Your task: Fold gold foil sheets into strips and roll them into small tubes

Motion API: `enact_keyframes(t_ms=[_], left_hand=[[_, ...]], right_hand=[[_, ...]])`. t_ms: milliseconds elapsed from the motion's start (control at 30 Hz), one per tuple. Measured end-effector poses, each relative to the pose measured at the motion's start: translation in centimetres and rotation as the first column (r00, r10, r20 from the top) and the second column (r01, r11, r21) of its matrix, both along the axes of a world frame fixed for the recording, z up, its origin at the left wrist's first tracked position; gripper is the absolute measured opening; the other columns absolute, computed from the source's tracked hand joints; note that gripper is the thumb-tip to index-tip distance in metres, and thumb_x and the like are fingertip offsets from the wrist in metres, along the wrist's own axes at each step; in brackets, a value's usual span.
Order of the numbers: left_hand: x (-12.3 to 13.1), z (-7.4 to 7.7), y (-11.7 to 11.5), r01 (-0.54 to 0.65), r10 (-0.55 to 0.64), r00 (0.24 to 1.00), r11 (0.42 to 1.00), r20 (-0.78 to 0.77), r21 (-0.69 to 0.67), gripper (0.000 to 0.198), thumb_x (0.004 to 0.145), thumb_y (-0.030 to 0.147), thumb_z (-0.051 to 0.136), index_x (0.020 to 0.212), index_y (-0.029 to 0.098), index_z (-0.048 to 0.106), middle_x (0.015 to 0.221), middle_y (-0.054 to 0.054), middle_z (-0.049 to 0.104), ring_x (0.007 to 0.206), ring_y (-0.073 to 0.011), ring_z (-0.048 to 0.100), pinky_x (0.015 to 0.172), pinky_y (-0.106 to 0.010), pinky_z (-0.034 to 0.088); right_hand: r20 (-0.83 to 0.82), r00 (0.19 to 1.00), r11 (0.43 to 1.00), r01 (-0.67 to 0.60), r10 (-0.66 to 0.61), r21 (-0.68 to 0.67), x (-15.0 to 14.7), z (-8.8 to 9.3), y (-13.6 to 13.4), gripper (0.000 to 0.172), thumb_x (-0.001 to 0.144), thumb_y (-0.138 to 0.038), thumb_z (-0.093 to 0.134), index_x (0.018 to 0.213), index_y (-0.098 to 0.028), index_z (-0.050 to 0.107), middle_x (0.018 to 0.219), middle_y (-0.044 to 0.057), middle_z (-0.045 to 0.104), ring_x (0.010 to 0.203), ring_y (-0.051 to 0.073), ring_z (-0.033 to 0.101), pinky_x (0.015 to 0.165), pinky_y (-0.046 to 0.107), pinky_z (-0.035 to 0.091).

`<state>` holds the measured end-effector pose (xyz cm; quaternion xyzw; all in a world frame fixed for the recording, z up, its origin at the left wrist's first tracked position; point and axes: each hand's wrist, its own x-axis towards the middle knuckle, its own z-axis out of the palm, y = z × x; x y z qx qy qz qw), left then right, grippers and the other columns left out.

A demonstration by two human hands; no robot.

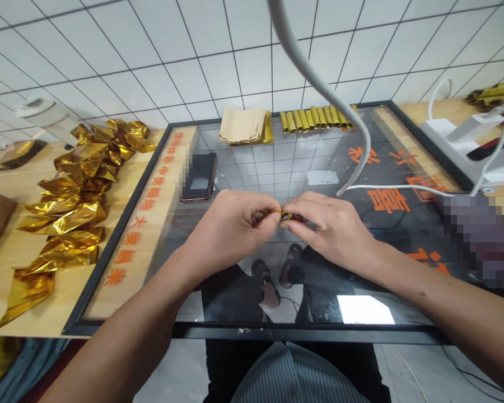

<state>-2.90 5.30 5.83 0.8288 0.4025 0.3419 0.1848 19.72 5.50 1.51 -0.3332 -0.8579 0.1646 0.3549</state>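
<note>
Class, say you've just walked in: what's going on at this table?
A person's left grip and right grip pinch a small gold-edged piece over the glass tabletop. Gold rolls line the back, beside a stack of tan paper. Shiny gold foil pieces lie to the left.

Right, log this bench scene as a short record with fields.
Left grip: pinching small gold-rimmed piece
Right grip: pinching the same piece, opposite side
Row of gold rolls: back of glass panel
Paper stack: left of that row
Phone: flat on the glass, left part
Gold foil pieces: on wood tabletop, left
</note>
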Motion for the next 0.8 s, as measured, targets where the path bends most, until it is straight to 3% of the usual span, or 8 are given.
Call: enact_keyframes(t_ms=[133, 233, 400, 500, 567, 633, 733, 800], left_hand=[[0.1, 1.1, 0.0, 0.030, 0.001, 0.955, 0.994, -0.295, 0.102, 0.024, 0.088, 0.011, 0.061, 0.069, 0.020, 0.071, 0.058, 0.002, 0.059, 0.052, -0.0115, 0.047, 0.053, -0.029, 0.033], [0.5, 2.2, -0.2, 0.018, 0.048, 0.841, 0.993, -0.539, 0.116, 0.026, 0.090, 0.010, 0.057, 0.066, 0.018, 0.065, 0.060, -0.001, 0.059, 0.055, -0.0133, 0.044, 0.055, -0.032, 0.029], [0.7, 3.1, -0.7, 0.037, 0.102, 0.713, 0.983, -0.694, 0.182, 0.027, 0.091, 0.010, 0.053, 0.066, 0.018, 0.061, 0.060, -0.002, 0.055, 0.052, -0.0138, 0.034, 0.055, -0.035, 0.018], [0.5, 3.0, -0.7, 0.059, 0.097, 0.720, 0.978, -0.688, 0.199, 0.027, 0.090, 0.009, 0.053, 0.065, 0.018, 0.060, 0.058, -0.001, 0.052, 0.051, -0.0136, 0.031, 0.054, -0.035, 0.017], [0.4, 2.8, -0.6, 0.037, 0.096, 0.762, 0.981, -0.641, 0.191, 0.029, 0.090, 0.009, 0.054, 0.063, 0.019, 0.059, 0.056, 0.000, 0.051, 0.050, -0.0130, 0.031, 0.054, -0.035, 0.019], [0.1, 2.7, -0.4, -0.026, 0.110, 0.830, 0.987, -0.547, 0.160, 0.031, 0.089, 0.010, 0.055, 0.060, 0.019, 0.057, 0.053, 0.001, 0.049, 0.049, -0.0120, 0.033, 0.053, -0.033, 0.021], [-0.5, 2.6, 0.0, -0.165, 0.156, 0.929, 0.986, -0.335, 0.003, 0.028, 0.088, 0.014, 0.060, 0.060, 0.019, 0.062, 0.050, 0.002, 0.054, 0.047, -0.0106, 0.044, 0.050, -0.028, 0.029], [-0.8, 2.6, 0.1, -0.232, 0.199, 0.965, 0.951, -0.169, -0.203, 0.020, 0.085, 0.017, 0.062, 0.067, 0.020, 0.068, 0.055, 0.002, 0.064, 0.049, -0.0116, 0.057, 0.049, -0.024, 0.038]], right_hand=[[0.023, 1.000, 1.000, -0.015, 0.014, 0.027, -0.2, -0.2, 0.0, 0.010, 0.106, -0.019, 0.065, 0.108, -0.019, 0.075, 0.102, 0.007, 0.076, 0.092, 0.022, 0.073, 0.081, 0.035, 0.055], [0.045, 0.999, 0.999, -0.012, 0.010, 0.051, -0.2, -0.4, 0.1, 0.011, 0.107, -0.019, 0.065, 0.108, -0.017, 0.075, 0.101, 0.008, 0.076, 0.091, 0.023, 0.072, 0.080, 0.035, 0.054], [0.062, 0.998, 0.998, -0.013, 0.009, 0.060, -0.4, -0.4, -0.1, 0.011, 0.108, -0.021, 0.065, 0.111, -0.016, 0.075, 0.101, 0.008, 0.076, 0.091, 0.023, 0.073, 0.078, 0.035, 0.054], [0.064, 0.998, 0.999, -0.008, 0.005, 0.041, -0.4, -0.3, -0.2, 0.011, 0.108, -0.023, 0.065, 0.111, -0.018, 0.075, 0.104, 0.008, 0.077, 0.091, 0.024, 0.073, 0.078, 0.037, 0.055], [0.061, 0.998, 0.999, 0.015, -0.017, 0.029, -0.3, -0.3, -0.2, 0.015, 0.106, -0.023, 0.068, 0.119, -0.019, 0.074, 0.112, 0.009, 0.078, 0.099, 0.026, 0.074, 0.083, 0.039, 0.056], [0.049, 0.998, 0.998, 0.048, -0.050, 0.045, -0.2, -0.3, -0.1, 0.028, 0.102, -0.024, 0.074, 0.130, -0.021, 0.072, 0.123, 0.010, 0.077, 0.111, 0.029, 0.072, 0.090, 0.042, 0.057], [0.023, 0.997, 0.995, 0.078, -0.079, 0.064, 0.0, -0.2, -0.1, 0.046, 0.097, -0.026, 0.080, 0.141, -0.025, 0.067, 0.133, 0.011, 0.075, 0.123, 0.032, 0.070, 0.098, 0.046, 0.058], [0.029, 0.995, 0.995, 0.089, -0.091, 0.047, 0.0, -0.2, -0.1, 0.051, 0.097, -0.026, 0.080, 0.145, -0.026, 0.064, 0.135, 0.010, 0.074, 0.122, 0.033, 0.071, 0.100, 0.048, 0.059]])
